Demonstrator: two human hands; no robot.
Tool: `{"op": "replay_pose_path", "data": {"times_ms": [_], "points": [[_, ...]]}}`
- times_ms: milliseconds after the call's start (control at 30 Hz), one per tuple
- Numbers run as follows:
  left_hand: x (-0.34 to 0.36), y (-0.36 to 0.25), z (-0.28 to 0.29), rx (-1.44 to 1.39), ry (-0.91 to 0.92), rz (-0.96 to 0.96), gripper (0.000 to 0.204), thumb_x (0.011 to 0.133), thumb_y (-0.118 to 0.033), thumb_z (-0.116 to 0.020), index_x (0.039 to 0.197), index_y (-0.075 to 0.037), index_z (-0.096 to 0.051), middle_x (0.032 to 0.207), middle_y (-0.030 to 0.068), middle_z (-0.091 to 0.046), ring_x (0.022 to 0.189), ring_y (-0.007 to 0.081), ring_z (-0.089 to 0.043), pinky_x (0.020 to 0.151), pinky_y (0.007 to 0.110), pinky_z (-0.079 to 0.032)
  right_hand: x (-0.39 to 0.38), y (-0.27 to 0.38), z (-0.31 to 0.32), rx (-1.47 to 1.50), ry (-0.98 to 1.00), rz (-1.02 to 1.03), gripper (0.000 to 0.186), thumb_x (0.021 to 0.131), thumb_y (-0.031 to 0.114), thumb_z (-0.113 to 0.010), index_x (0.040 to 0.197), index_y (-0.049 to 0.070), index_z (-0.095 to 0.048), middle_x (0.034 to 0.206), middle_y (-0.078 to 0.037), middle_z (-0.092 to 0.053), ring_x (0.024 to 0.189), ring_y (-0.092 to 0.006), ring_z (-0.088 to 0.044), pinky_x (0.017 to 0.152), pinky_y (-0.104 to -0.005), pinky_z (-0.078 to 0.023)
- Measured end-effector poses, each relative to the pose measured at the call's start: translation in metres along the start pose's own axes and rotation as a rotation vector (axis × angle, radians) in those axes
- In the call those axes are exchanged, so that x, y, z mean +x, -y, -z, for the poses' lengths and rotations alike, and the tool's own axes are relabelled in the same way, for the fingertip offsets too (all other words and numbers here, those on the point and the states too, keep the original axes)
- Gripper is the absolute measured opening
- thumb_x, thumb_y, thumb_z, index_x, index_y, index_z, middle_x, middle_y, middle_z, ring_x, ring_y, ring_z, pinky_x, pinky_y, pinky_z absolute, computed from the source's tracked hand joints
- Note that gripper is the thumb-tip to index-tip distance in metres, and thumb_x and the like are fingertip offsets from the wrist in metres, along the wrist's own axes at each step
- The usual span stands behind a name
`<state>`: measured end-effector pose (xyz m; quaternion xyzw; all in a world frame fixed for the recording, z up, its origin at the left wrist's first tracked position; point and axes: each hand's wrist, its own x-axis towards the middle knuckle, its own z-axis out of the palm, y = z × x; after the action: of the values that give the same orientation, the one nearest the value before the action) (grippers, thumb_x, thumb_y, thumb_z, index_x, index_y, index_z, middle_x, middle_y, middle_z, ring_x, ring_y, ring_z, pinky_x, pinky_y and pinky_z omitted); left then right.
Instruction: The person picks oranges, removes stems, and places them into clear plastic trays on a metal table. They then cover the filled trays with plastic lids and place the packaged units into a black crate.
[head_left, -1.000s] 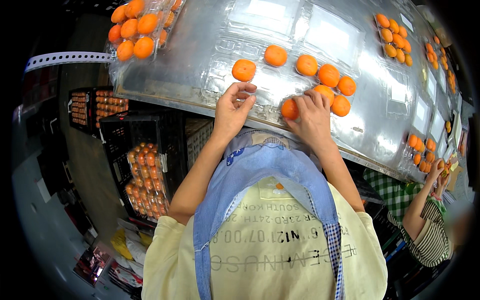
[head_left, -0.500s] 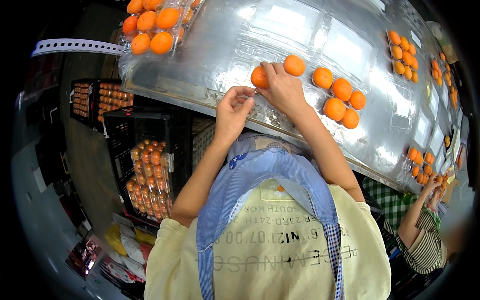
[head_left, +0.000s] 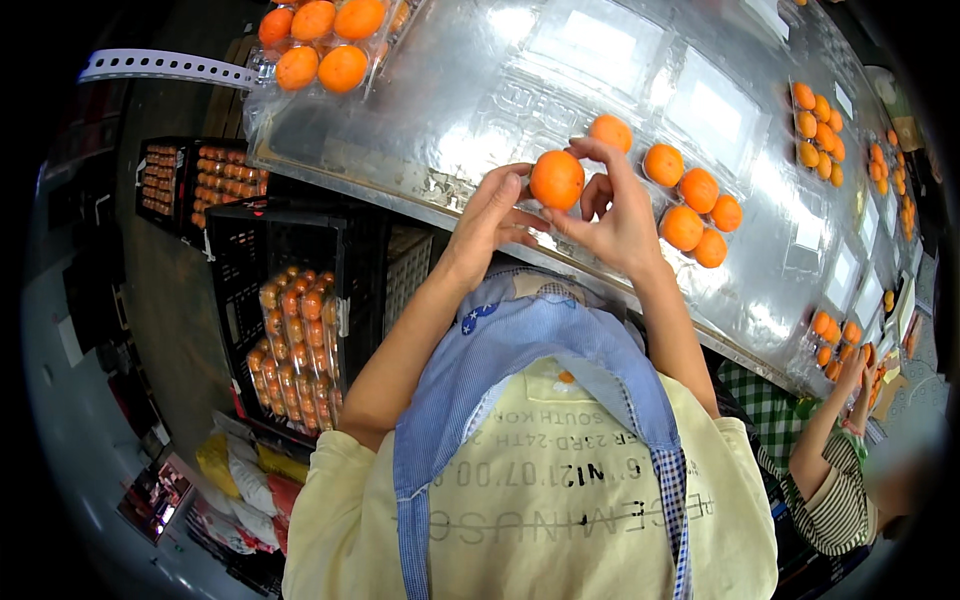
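An orange mandarin (head_left: 557, 180) is lifted over the near edge of the metal table. My right hand (head_left: 622, 215) grips it from the right, thumb below and index finger above. On its other side is my left hand (head_left: 490, 222), fingers apart, fingertips close against the fruit; whether they press on it I cannot tell. Just behind my right fingers a single mandarin (head_left: 610, 132) sits on the table. Several more mandarins (head_left: 683, 228) rest in a clear plastic tray to the right of that hand.
Clear packs of mandarins (head_left: 343, 68) stand at the table's far left, with another pack (head_left: 820, 130) to the right. A black crate (head_left: 262, 300) of packed fruit is at my left. A co-worker's arm (head_left: 820, 440) reaches to fruit at the right.
My right hand has raised the mandarin from the table and drawn it right and nearer. My left hand has come up beside it, its fingers spreading. The view has shifted slightly.
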<state>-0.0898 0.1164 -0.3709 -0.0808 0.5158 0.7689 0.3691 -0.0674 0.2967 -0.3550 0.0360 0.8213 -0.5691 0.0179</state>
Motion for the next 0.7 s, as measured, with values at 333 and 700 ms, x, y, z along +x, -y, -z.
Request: {"op": "replay_pose_path", "data": {"times_ms": [333, 700], "points": [[-0.006, 0.007, -0.018, -0.169, 0.214, 0.008, 0.050, 0.099, -0.042, -0.035, 0.128, -0.002, -0.041, 0.108, 0.0103, -0.056, 0.087, 0.0172, -0.059, 0.072, 0.031, -0.051, -0.022, 0.003, -0.001, 0.255, -0.007, -0.008, 0.036, 0.076, 0.018, -0.076, 0.104, 0.002, -0.059, 0.089, -0.001, -0.053, 0.055, -0.0042, -0.045, 0.050, -0.0184, -0.037], [-0.006, 0.014, -0.032, -0.096, 0.232, -0.094, 0.045, 0.090, -0.024, -0.059, 0.124, 0.000, -0.042, 0.114, 0.0122, -0.053, 0.102, 0.0194, -0.056, 0.086, 0.032, -0.048, -0.025, -0.015, 0.011, 0.502, -0.106, -0.122, 0.023, 0.094, 0.023, -0.056, 0.101, 0.001, -0.060, 0.084, -0.002, -0.059, 0.058, -0.0031, -0.045, 0.050, -0.0187, -0.036]]}}
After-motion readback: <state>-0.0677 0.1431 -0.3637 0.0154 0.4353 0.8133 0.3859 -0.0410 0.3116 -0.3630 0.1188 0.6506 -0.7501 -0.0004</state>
